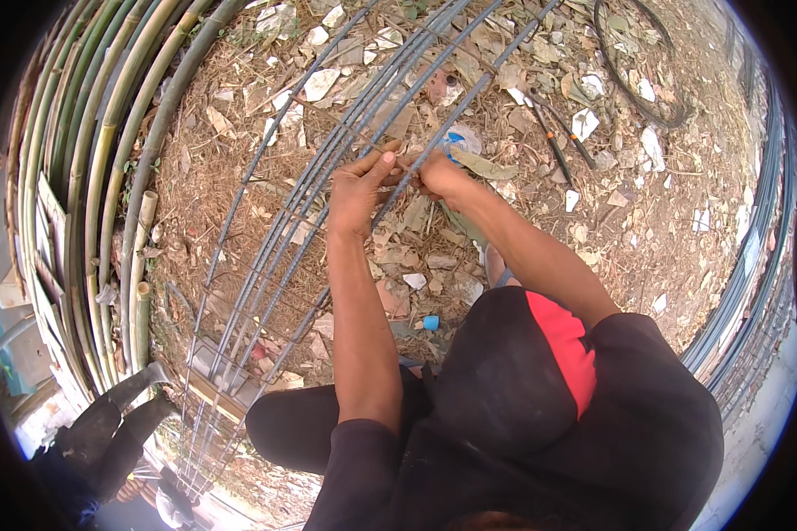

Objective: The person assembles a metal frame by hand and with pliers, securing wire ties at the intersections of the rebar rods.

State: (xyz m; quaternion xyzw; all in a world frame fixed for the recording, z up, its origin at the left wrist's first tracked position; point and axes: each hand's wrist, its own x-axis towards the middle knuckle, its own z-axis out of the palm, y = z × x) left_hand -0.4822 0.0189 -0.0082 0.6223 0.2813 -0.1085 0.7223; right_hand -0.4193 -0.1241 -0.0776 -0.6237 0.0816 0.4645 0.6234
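A long cage of steel reinforcing bars [356, 115], tied across with thin stirrups, runs from the top middle down to the lower left. At its right-hand bar [456, 110] both my hands meet. My left hand [359, 188] is closed beside the bar, its thumb raised and its fingers curled toward the other hand. Just across the bar, my right hand [443, 177] is bent with its fingertips pinched together. Whatever the fingers grip at this spot is too small and covered to make out.
Bamboo poles [106, 150] line the left side. A cutter with orange-and-black handles [553, 142] and a dark coil [673, 115] lie at upper right. Bundled bars [766, 239] curve along the right. Dry leaves and rubble cover the ground. Another person's legs [106, 425] show at lower left.
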